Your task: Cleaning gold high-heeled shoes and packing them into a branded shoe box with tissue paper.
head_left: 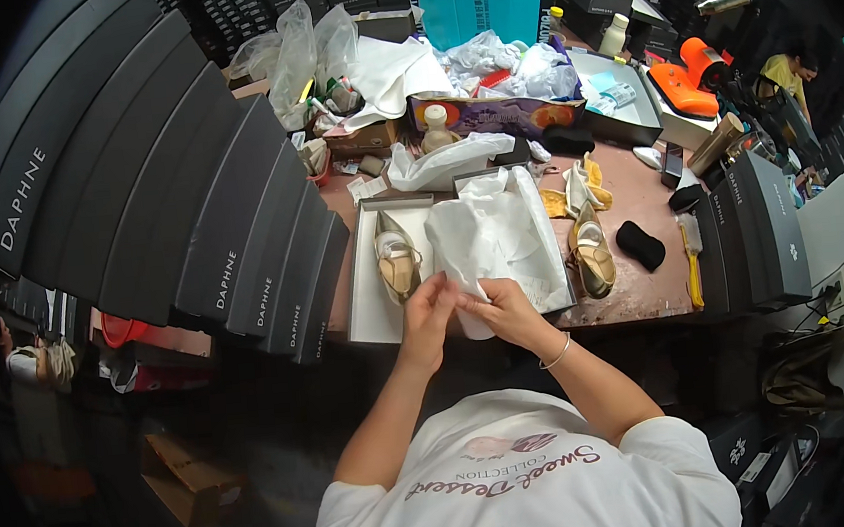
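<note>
Both my hands are closed on white tissue paper (471,244) above a shoebox on the table. My left hand (429,315) pinches its near edge, and my right hand (509,314) grips it just beside, thumbs almost meeting. Left of the paper, a gold strappy shoe (397,266) lies in a pale grey shoebox part (371,313). More white paper fills the other box part (553,287) under and right of my hands. A second gold shoe (594,260) rests on the table to the right of the box. The paper hides where the two box parts meet.
Tall stacks of dark shoeboxes (174,185) rise at left, more (760,224) at right. Behind are a carton of crumpled paper (499,111), a bottle (438,132) and an orange heat gun (688,90). A black pad (639,246) and yellow-handled brush (693,270) lie right. Another person (786,81) is far right.
</note>
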Available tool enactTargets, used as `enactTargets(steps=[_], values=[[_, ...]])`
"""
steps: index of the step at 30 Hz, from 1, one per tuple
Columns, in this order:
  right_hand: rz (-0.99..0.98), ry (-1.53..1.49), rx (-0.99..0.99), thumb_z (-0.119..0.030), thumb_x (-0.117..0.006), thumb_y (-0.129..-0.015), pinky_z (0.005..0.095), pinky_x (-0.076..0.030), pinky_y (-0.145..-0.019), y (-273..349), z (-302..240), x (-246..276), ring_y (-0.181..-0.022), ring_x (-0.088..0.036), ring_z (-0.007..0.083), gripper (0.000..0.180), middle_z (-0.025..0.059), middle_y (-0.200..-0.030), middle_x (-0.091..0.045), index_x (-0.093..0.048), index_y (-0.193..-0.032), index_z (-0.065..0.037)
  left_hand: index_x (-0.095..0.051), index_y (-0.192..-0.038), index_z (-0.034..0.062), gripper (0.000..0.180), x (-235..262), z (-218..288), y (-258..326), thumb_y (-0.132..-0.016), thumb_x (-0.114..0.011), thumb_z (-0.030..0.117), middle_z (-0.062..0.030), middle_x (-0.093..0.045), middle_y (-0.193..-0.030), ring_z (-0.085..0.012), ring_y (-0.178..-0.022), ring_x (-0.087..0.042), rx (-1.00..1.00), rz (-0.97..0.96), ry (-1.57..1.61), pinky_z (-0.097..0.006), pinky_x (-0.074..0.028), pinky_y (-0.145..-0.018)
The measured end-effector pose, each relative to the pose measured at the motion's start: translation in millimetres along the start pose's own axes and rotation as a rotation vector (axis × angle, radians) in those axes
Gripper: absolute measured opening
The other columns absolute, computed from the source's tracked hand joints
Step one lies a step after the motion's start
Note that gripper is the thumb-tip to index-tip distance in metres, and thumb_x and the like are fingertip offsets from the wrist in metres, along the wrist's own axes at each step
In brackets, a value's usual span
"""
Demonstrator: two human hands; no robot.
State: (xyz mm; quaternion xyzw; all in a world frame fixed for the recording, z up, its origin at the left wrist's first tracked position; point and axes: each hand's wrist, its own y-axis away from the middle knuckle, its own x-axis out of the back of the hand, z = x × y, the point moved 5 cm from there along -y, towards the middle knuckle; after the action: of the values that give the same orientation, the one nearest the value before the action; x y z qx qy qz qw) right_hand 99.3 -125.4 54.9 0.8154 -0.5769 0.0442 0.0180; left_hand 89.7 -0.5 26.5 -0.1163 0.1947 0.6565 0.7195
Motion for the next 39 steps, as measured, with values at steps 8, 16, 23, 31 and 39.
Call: enactTargets(steps=[8, 16, 23, 31, 39], values=[[0.149, -0.05, -0.101, -0.033, -0.062, -0.091, 0.0245, -0.035, -0.048, 13, 22, 36, -0.057, -0.04, 0.005, 0.038, -0.005, -0.06, -0.049, -0.061, -0.074, 0.001, -0.053, -0.11, 0.0045, 0.03, 15, -1, 8, -0.093, -0.059, 0.028, -0.0094, -0.053, -0.117, -0.0201, -0.108, -0.054, -0.07, -0.14, -0.102, -0.038, -0.044, -0.093], [0.191, -0.29, -0.056, -0.035, -0.055, -0.095, 0.0226, -0.043, -0.058, 0, 1, 60, -0.068, -0.052, 0.0043, 0.037, -0.0028, -0.073, -0.059, -0.064, -0.084, -0.001, -0.058, -0.105, -0.0034, 0.015, -8, -5, 16, -0.094, -0.053, 0.005, -0.0029, -0.06, -0.095, -0.0073, -0.089, -0.056, -0.127, -0.107, -0.394, -0.023, -0.046, -0.079], [-0.2, 0.198, 0.098, -0.041, -0.084, -0.063, 0.0438, -0.04, -0.096, 9, -20, 68, -0.119, -0.049, 0.0272, 0.115, 0.017, -0.145, -0.03, -0.014, -0.149, -0.014, -0.052, -0.117, 0.0021, 0.026, 15, 21, -50, -0.098, -0.047, 0.019, -0.0086, -0.062, -0.109, -0.0175, -0.1, -0.06, 0.098, 0.094, 0.402, -0.032, -0.047, -0.091], [0.049, -0.196, -0.157, -0.01, -0.064, -0.086, 0.0233, -0.049, -0.074, -6, 78, 26, -0.081, -0.057, 0.0077, 0.028, 0.0034, -0.09, -0.063, -0.061, -0.111, 0.002, 0.005, -0.149, 0.0138, 0.106, 28, 11, -4, -0.079, -0.058, 0.064, -0.0181, -0.006, -0.151, -0.0351, -0.137, -0.019, -0.155, -0.122, -0.102, -0.047, -0.022, -0.109], [-0.082, 0.166, -0.017, -0.013, -0.064, -0.086, 0.032, -0.049, -0.085, -22, 76, 25, -0.097, -0.062, 0.0203, 0.046, 0.0148, -0.119, -0.058, -0.05, -0.128, -0.003, -0.063, -0.111, 0.0019, 0.033, 35, -24, 75, -0.08, -0.058, -0.007, -0.0221, -0.05, -0.126, -0.034, -0.094, -0.06, -0.457, -0.156, -1.261, -0.036, -0.05, -0.081]])
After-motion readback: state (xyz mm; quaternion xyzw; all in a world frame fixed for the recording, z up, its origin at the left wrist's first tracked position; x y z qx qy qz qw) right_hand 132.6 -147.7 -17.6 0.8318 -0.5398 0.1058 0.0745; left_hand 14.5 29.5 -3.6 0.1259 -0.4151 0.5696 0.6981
